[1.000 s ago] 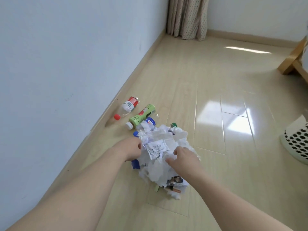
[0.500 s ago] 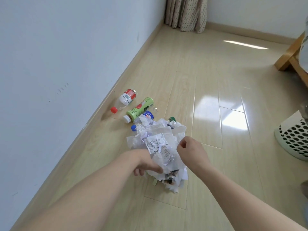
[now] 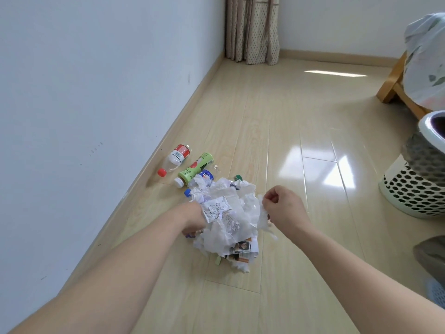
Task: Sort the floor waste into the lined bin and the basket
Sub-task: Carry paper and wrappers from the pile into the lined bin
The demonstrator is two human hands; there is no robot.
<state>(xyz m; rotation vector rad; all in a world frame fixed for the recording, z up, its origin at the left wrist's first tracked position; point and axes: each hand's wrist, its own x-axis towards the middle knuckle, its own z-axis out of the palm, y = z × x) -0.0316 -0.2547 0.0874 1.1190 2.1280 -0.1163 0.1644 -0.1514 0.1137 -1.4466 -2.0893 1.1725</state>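
My left hand [image 3: 192, 219] is dug under the paper pile [image 3: 228, 220] on the floor, fingers curled around its edge. My right hand [image 3: 280, 208] pinches a white scrap [image 3: 262, 218] on the pile's right side. Bottles [image 3: 190, 168] lie just behind by the wall. Lined bin [image 3: 431, 141] and basket [image 3: 414, 191] sit well apart to the right. Risk: loose scraps likely slip from this partial grip during the carry, scattering.

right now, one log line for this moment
step: gathering paper | left hand: under paper pile | right hand: pinching tissue | bottles: on floor | basket: right
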